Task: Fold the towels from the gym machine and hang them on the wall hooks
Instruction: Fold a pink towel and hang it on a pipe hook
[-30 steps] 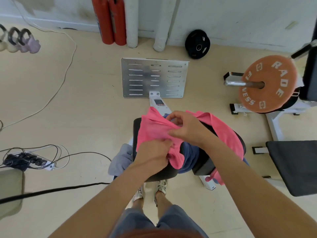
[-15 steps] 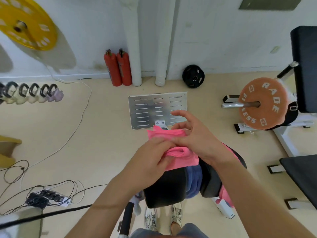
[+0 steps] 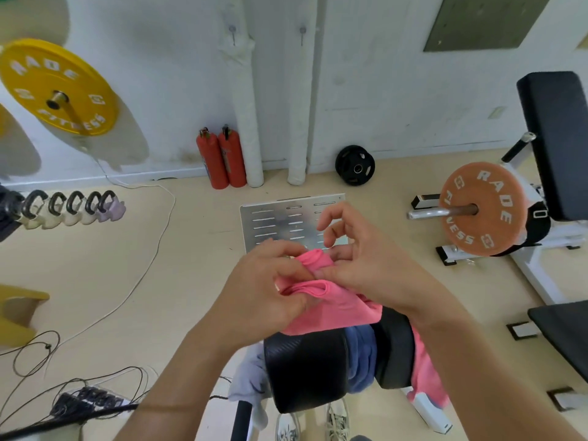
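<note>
pink towel (image 3: pixel 331 310) is bunched between our hands, its tail trailing over the black roller pad (image 3: pixel 305 367). our left hand (image 3: pixel 264 291) grips the folded edge with curled fingers; our right hand (image 3: pixel 366 259) pinches the top corner, other fingers lifted. a blue towel (image 3: pixel 361 358) and a grey towel (image 3: pixel 251 377) hang on the pad.

A pink towel (image 3: pixel 331 310) is pinched at its bunched upper edge between the left grip (image 3: pixel 270 281) and the right grip (image 3: pixel 359 259). The fingers of both are curled, and the right index finger is lifted off the cloth. The rest of the towel is draped over a black roller pad (image 3: pixel 305 370). A blue towel (image 3: pixel 361 354) is wrapped round the pad's middle, and a grey towel (image 3: pixel 251 383) hangs at its left end. Two wall hooks (image 3: pixel 233 31) are seen high on the white wall.
</note>
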Available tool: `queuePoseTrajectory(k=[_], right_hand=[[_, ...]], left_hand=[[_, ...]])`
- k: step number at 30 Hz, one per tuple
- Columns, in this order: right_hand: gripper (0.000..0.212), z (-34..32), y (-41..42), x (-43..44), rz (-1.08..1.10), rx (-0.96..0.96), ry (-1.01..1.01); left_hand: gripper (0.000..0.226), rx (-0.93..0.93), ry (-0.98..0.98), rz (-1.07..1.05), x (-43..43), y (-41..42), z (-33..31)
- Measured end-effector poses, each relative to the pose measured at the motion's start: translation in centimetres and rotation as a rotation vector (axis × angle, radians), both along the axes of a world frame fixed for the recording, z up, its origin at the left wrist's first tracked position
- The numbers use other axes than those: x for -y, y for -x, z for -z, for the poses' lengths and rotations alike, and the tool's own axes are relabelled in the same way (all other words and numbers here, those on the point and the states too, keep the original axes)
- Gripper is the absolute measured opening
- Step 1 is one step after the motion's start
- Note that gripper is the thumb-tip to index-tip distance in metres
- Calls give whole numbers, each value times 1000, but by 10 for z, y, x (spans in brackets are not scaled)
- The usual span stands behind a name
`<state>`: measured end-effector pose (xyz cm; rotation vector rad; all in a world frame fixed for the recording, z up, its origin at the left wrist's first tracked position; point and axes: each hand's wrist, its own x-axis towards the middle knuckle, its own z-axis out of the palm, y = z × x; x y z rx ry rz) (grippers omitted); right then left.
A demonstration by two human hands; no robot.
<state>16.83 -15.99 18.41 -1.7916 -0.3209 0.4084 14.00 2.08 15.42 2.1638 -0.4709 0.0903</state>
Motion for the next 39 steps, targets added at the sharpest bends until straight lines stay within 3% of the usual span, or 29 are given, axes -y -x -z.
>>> queuePoseTrajectory(k=[5,10,14,17,20,22,26,29,33,37,39], right_hand=[[5,-6,1,15,-122,87,103],[34,3,17,33,-237,71,356],[21,12,34,27,-144,186,557],[23,5,54,25,1,224,521],[32,-4,79,22,128,254,326],[32,-6,95,19,215,295,271],[12,-6,130,18,334,367,227],[17,-5,160,20,403,367,149],[20,1,198,23,452,350,150],[19,8,234,16,450,328,191],[15,10,247,13,387,353,298]], left_hand=[[17,-109,277,-51,-16,-1,-12],[13,-209,455,-76,-32,6,-22],[17,-260,594,-86,-39,14,-25],[22,-292,655,-208,-41,20,-13],[14,-395,791,-302,-37,31,-2],[16,-445,865,-294,-33,41,1],[46,-593,985,-109,-31,68,0],[53,-696,886,62,-29,96,-7],[23,-744,738,47,-20,145,-11],[18,-589,726,-133,-21,176,-15],[26,-430,616,-207,-29,185,-18]])
